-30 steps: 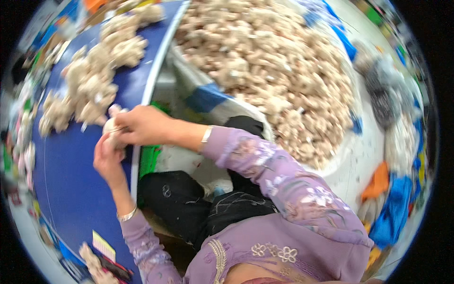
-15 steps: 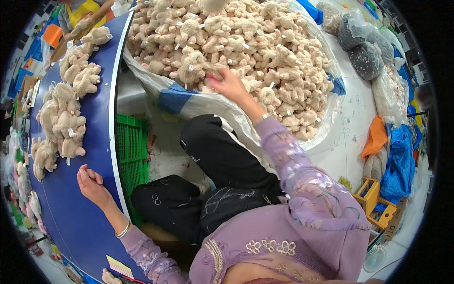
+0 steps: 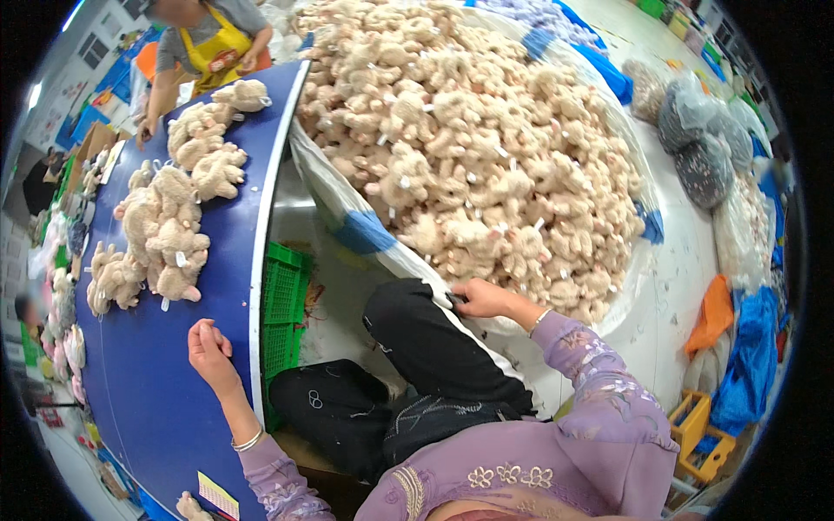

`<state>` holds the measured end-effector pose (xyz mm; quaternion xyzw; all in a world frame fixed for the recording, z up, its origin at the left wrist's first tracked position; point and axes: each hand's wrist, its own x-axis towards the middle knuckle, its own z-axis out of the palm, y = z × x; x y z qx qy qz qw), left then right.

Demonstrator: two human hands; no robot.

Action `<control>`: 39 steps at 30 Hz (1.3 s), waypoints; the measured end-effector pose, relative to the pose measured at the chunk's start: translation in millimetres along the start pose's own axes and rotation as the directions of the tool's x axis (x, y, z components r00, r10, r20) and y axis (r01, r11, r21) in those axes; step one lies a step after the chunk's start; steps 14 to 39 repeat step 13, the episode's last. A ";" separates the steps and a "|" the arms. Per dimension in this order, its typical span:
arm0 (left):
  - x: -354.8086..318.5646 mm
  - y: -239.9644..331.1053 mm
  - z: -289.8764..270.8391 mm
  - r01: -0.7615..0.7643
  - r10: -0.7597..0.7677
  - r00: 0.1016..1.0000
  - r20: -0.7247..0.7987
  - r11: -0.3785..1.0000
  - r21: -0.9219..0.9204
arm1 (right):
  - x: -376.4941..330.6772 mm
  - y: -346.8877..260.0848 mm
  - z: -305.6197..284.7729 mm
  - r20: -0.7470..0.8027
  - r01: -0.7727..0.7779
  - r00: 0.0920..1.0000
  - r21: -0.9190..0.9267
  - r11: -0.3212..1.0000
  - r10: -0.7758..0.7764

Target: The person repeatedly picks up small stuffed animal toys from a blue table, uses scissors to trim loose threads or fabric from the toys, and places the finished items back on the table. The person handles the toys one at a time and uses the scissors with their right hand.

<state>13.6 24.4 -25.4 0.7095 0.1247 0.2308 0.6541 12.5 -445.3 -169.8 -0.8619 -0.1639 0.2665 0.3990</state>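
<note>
Over the blue table, my left hand has its fingers curled in with nothing visible in them. Several beige plush toys with white tags lie just beyond it in a loose row. My right hand is at my bent knee, beside the white stripe of my black trousers. Its fingers are closed, and a small dark bit shows at the tips, too small to name. Past that hand, a large heap of beige plush toys fills an open white sack with blue patches.
Green crates stand beside the table edge. Across the table works a person in a yellow apron. Filled bags, an orange cloth, a blue sheet and a yellow stool line the right. A paper slip lies near me.
My right hand has come back from the toy heap to my knee. My left hand stays curled over the table. The view has shifted, bringing more of the co-worker into sight.
</note>
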 end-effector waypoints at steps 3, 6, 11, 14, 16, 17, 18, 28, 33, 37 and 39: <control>1.8 -0.7 1.0 -0.006 0.005 1.000 0.026 0.999 0.040 | 32.4 -14.8 -66.7 0.342 0.020 0.937 -0.257 0.966 0.071; 1.5 2.8 5.2 0.014 -0.015 1.000 0.018 0.998 0.064 | 99.9 -60.1 -152.8 0.049 0.027 0.999 -0.225 0.974 -0.017; -6.6 0.5 -0.7 0.010 -0.002 0.999 -0.053 0.989 0.149 | 257.7 -205.6 -252.7 -0.498 0.264 0.761 -0.348 0.900 -0.416; 7.5 -9.8 2.0 0.006 -0.002 1.000 -0.024 0.986 0.167 | 349.2 -216.8 -284.3 -0.662 0.339 0.411 -0.528 0.779 -0.627; 7.5 -9.8 2.0 0.006 -0.002 1.000 -0.024 0.986 0.167 | 349.2 -216.8 -284.3 -0.662 0.339 0.411 -0.528 0.779 -0.627; 7.5 -9.8 2.0 0.006 -0.002 1.000 -0.024 0.986 0.167 | 349.2 -216.8 -284.3 -0.662 0.339 0.411 -0.528 0.779 -0.627; 7.5 -9.8 2.0 0.006 -0.002 1.000 -0.024 0.986 0.167 | 349.2 -216.8 -284.3 -0.662 0.339 0.411 -0.528 0.779 -0.627; 7.5 -9.8 2.0 0.006 -0.002 1.000 -0.024 0.986 0.167 | 349.2 -216.8 -284.3 -0.662 0.339 0.411 -0.528 0.779 -0.627; 7.5 -9.8 2.0 0.006 -0.002 1.000 -0.024 0.986 0.167 | 349.2 -216.8 -284.3 -0.662 0.339 0.411 -0.528 0.779 -0.627; 7.5 -9.8 2.0 0.006 -0.002 1.000 -0.024 0.986 0.167 | 349.2 -216.8 -284.3 -0.662 0.339 0.411 -0.528 0.779 -0.627; 7.5 -9.8 2.0 0.006 -0.002 1.000 -0.024 0.986 0.167 | 349.2 -216.8 -284.3 -0.662 0.339 0.411 -0.528 0.779 -0.627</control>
